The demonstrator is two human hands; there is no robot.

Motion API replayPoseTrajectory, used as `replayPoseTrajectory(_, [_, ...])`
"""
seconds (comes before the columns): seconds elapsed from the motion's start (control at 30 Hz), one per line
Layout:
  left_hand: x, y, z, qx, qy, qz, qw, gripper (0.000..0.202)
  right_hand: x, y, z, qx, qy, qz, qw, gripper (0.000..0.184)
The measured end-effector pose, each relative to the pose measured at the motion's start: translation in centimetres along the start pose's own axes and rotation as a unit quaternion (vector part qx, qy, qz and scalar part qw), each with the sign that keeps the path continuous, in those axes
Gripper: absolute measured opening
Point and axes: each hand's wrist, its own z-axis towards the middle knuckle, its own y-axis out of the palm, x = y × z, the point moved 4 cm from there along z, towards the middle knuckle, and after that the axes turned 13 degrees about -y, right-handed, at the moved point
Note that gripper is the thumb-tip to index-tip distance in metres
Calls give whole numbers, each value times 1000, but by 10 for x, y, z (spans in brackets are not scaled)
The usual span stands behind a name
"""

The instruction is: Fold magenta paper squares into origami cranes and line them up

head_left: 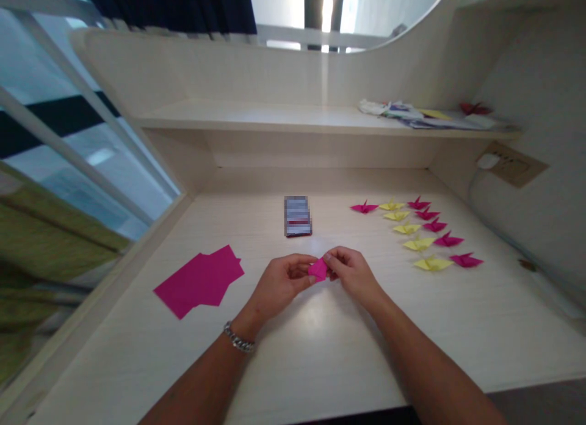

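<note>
Over the counter (315, 364), my left grip (281, 281) and right grip (353, 273) both pinch a small folded pink paper (319, 270) between them. Pink sheets (199, 283) lie to my left. Farther off, the phone (298, 217) shows lines too blurred to read; right of it sit yellow and pink paper birds (419, 244). Papers (405, 112) lie on the shelf (274, 121) beyond.

Folded paper (319, 269) bright pink; loose sheets (201, 284) magenta; cranes (433, 264) yellow, magenta; desk (137, 364) pale cream; curtain (183, 10) navy.

Sheets (201, 281) left — cranes (419, 244) right
</note>
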Motion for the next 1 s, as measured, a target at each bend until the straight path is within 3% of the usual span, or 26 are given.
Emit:
replayPoseTrajectory(0.1, [2, 1, -1, 10, 15, 23, 1000, 33, 0, 1, 0, -3, -5, 10, 1000, 27])
replayPoseTrajectory(0.3, [2, -3, 0, 88, 25, 74, 993, 29, -5, 7, -3, 14, -28, -14, 999, 24])
replayPoseTrajectory(0.43, [2, -7, -1, 159, 34, 112, 980, 29, -6, 12, -7, 44, -37, -66, 996, 51])
replayPoseTrajectory(0.5, [3, -9, -1, 183, 40, 124, 975, 28, -5, 15, -9, 42, -44, -91, 994, 56])
replayPoseTrajectory(1.0, [-6, -8, 5, 155, -17, 0, 988, 28, -13, 14, -11, 28, -97, -154, 983, 28])
